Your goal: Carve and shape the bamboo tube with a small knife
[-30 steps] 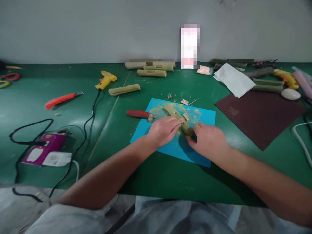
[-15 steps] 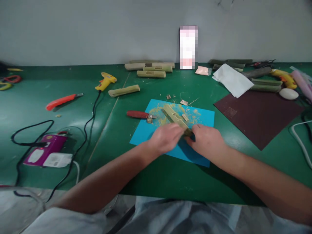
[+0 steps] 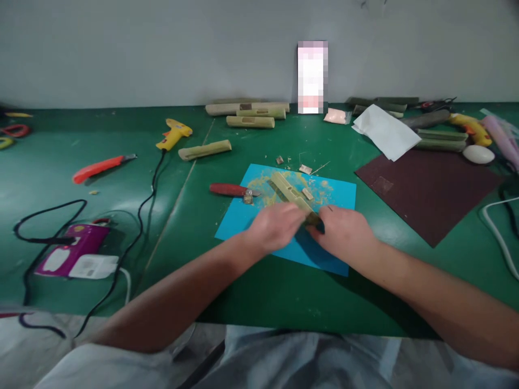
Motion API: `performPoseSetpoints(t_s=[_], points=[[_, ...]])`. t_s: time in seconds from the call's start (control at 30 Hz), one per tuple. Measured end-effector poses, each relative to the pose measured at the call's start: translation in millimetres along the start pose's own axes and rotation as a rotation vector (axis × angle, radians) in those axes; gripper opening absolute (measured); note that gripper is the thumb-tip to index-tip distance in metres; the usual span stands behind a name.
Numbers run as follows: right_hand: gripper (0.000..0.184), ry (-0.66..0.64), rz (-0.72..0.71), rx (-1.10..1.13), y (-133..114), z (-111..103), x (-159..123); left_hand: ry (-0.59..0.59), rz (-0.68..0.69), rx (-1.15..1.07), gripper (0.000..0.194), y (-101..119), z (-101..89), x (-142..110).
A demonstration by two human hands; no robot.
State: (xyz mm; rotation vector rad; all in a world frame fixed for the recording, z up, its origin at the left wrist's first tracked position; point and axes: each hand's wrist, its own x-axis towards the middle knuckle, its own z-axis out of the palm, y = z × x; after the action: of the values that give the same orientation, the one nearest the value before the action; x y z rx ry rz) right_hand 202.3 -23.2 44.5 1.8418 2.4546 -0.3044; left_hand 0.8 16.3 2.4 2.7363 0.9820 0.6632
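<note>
A pale split bamboo piece (image 3: 287, 189) with rectangular notches cut in it slants over a blue sheet (image 3: 239, 224) dusted with yellowish powder. My left hand (image 3: 278, 226) is closed around its lower middle, fingers curled over the top. At the near end, my right hand (image 3: 344, 229) grips it with the thumb underneath. Something dark shows between the right fingers, too small to make out. Left of the bamboo, a red-handled carving knife (image 3: 229, 189) rests partly on the sheet, with a small block (image 3: 248, 199) by its blade. A small wood chip (image 3: 307, 194) lies right of the bamboo.
Yellow glue gun (image 3: 174, 135), orange utility knife (image 3: 103, 168) and purple power strip (image 3: 73, 248) with cords lie left. Several bamboo pieces (image 3: 250, 122) line the back, near a lit phone (image 3: 312, 78). A brown sheet (image 3: 425, 194) and white paper (image 3: 385, 132) lie right.
The view has shifted slightly. Both hands keep their hold on the bamboo piece, with barely any visible movement.
</note>
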Motion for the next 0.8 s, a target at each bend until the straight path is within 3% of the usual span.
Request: performPoseSetpoints(t_s=[0.07, 0.2, 0.3, 0.43, 0.53, 0.67, 0.8], points=[[0.028, 0.001, -0.001, -0.002, 0.0, 0.6, 0.0, -0.037, 0.021, -0.014, 0.036, 2.6, -0.1, -0.2], [0.029, 0.017, -0.001, -0.008, 1.4, 2.8, 0.0, 0.038, -0.003, -0.017, 0.034, 3.3, 0.1, 1.4], [0.028, 0.027, -0.013, -0.01, 2.4, 3.8, -0.2, -0.029, 0.012, -0.059, 0.034, 0.0, 0.1, 3.4], [0.029, 0.044, -0.007, -0.016, 2.4, 4.8, -0.6, 0.047, -0.039, -0.038, 0.034, -0.6, -0.1, 4.7], [0.027, 0.037, -0.028, -0.036, 1.8, 5.9, -0.4, -0.053, 0.025, -0.045, 0.037, 3.3, 0.5, 3.1], [0.029, 0.047, -0.01, -0.038, 1.4, 7.1, 0.1, 0.024, -0.066, -0.038, 0.033, 2.8, 1.5, 1.2], [0.027, 0.052, -0.023, -0.042, 1.2, 6.8, 0.6, -0.041, -0.032, -0.088, 0.03, 2.4, 1.8, 0.7]])
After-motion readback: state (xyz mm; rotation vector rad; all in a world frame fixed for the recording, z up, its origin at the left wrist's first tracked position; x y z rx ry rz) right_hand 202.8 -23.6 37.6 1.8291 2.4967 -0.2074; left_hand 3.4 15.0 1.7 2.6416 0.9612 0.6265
